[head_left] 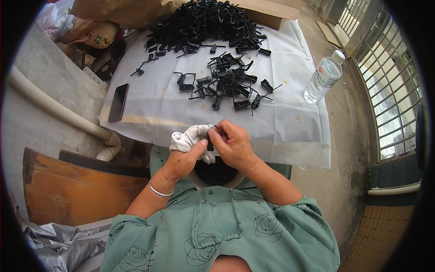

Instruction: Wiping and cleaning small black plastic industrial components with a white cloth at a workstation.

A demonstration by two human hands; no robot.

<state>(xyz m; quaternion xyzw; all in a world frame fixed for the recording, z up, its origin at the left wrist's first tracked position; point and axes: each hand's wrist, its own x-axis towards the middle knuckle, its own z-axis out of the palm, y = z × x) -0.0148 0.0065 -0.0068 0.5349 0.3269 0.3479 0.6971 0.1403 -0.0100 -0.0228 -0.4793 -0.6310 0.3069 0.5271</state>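
Just off the table's near edge, my two hands meet in front of my body. Fingers of my left hand [183, 159] are curled in a bunched white cloth [192, 136], possibly a glove, with the thumb pressing from the near side. My right hand [233, 144] is closed in a pinch against the cloth's right end. Something small and dark shows between the two hands, too covered to name. Beyond them on the table lies a loose cluster of black plastic clip-like parts [231, 81] with thin arms. Farther back rises a large heap of similar black parts [199, 27].
White sheeting covers the table [290, 127]. A dark phone [118, 103] lies at its left edge, and a water bottle [322, 78] stands at the right. Cardboard [260, 12] is behind the heap. Below my hands, a dark round container [215, 174] sits between my knees.
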